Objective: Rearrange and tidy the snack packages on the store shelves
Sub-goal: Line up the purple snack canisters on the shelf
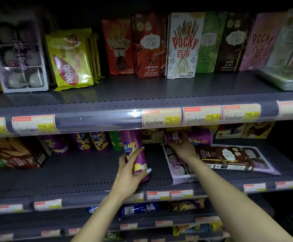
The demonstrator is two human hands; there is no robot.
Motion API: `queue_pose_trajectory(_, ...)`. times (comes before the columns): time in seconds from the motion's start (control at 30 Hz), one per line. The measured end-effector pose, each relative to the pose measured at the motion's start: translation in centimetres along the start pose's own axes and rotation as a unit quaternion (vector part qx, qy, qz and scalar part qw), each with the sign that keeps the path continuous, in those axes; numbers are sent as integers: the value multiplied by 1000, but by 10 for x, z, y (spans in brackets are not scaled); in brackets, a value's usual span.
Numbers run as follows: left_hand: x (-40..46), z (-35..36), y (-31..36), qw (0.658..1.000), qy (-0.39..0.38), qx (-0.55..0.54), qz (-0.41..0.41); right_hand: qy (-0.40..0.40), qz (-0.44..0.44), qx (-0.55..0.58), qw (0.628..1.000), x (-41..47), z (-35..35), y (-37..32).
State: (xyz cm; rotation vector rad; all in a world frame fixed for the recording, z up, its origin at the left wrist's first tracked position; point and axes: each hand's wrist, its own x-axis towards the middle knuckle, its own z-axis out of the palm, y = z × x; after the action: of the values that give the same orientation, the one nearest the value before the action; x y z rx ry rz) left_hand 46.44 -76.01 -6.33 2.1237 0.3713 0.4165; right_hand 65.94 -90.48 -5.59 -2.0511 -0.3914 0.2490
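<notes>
Fingers (138,151) of the left hand (130,173) are curled round an upright purple chip can (136,149); the thumb lies across its lower front, near the barcode, and the other fingertips reach round its left side. This can stands on the middle shelf (82,179), slightly tilted, with its top hidden behind the price rail (107,119) of the shelf above.

To the right, the right hand (181,145) holds a second purple can (189,137) that lies on its side. Its fingers wrap over the can's left end; how far they go round the back I cannot tell. This lying can is on top of a clear tray of mochi (179,169), and just beside it lies a brown chocolate stick box (227,158), flat on the same tray.

More purple cans (91,141) and one green can (115,140) stand further back on the middle shelf, to the left of the held can. On the upper shelf, Pocky boxes (183,46) stand in a row, with yellow wafer packs (70,60) to their left.
</notes>
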Motion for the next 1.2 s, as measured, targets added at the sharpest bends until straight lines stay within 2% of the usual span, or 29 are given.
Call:
queue_pose_trajectory(0.1, 0, 1, -2, 1000, 8, 0, 7, -10, -2, 10, 1000, -8, 0, -4)
queue_pose_trajectory(0.47, -20, -29, -18, 998, 27, 31, 51, -137, -61, 16, 989, -62, 28, -26)
queue_pose_trajectory(0.73, -41, -67, -43, 998, 67, 8, 19, -235, -80, 0, 969, -95, 60, -40)
queue_pose_trajectory(0.97, -44, -106, -62, 997, 67, 31, 9, -254, -78, 28, 964, -108, 98, -57)
queue_pose_trajectory(1.2, -43, -120, -73, 997, 54, 59, 21, -177, -69, 66, 980, -114, 132, -60)
